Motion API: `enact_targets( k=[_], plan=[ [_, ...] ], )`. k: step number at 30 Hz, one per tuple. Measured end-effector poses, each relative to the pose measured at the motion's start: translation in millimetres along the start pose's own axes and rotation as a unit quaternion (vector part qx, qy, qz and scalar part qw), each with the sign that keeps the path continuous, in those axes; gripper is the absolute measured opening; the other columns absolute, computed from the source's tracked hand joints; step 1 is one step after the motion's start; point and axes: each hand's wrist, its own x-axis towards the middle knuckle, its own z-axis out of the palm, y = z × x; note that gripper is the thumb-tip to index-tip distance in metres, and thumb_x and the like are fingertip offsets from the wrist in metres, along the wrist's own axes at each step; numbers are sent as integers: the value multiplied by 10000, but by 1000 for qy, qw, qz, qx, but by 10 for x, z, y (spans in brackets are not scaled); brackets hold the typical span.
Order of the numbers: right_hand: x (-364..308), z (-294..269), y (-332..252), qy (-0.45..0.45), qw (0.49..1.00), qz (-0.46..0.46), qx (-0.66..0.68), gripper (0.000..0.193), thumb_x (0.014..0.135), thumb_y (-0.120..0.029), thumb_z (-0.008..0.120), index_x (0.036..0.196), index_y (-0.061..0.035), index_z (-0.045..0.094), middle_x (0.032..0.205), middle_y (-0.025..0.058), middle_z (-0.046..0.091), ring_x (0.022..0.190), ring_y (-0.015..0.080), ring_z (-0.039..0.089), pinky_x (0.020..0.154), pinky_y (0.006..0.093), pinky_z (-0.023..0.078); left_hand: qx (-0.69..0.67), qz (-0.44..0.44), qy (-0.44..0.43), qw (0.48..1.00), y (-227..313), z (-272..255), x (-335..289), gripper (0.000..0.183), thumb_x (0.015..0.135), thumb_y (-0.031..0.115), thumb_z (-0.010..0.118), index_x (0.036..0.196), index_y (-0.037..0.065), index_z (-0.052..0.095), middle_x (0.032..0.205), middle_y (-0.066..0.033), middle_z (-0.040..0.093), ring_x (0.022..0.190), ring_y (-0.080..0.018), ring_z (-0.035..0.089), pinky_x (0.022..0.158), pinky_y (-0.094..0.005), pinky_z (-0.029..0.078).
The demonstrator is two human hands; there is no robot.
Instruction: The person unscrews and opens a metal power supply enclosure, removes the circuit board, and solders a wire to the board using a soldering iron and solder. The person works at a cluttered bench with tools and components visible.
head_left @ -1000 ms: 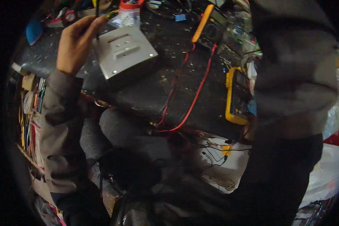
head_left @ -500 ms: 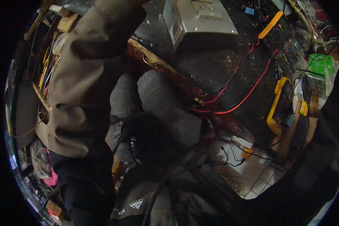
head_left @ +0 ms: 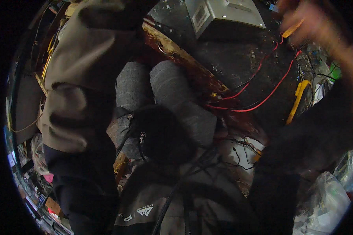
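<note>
My right hand reaches in at the upper right, smeared by motion. Its fingers overlap the upper end of a slim orange piece at the end of a red lead; whether they grip it cannot be made out. My left arm stretches up along the left side, and the left hand lies beyond the top edge. A grey metal box with a pale label stands on the dark worktop between the two arms.
A yellow-edged device lies right of the red leads. The worktop's worn wooden edge runs diagonally before my grey-clad knees. Thin black cables tangle lower right, near clear plastic bags. Clutter lines the left rim.
My right hand has come into view at the upper right, over the orange piece. The right forearm has swung up across the right side. The whole view has shifted slightly.
</note>
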Motion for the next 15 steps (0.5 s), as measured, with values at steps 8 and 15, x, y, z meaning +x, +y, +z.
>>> enact_targets(
  k=[8, 15],
  plan=[
    [-674, 1284, 309, -351, 857, 136, 353, 525, 887, -189, 754, 1313, 35, 545, 1132, 166, 668, 1013, 235, 666, 882, 344, 536, -11, 22, 13, 1000, -31, 4, -21, 274, 940, 286, 721, 988, 17, 728, 808, -102, 692, 738, -164, 644, 666, -409, 547],
    [-937, 1333, 282, -336, 823, -5, 457, 651, 823, -243, 828, 1346, 3, 529, 1324, 154, 547, 1155, 238, 595, 948, 353, 523, -31, -25, 11, 999, 111, 14, -4, 297, 911, 205, 763, 733, 32, 600, 686, -50, 596, 634, -99, 528, 552, -355, 458]
  ],
)
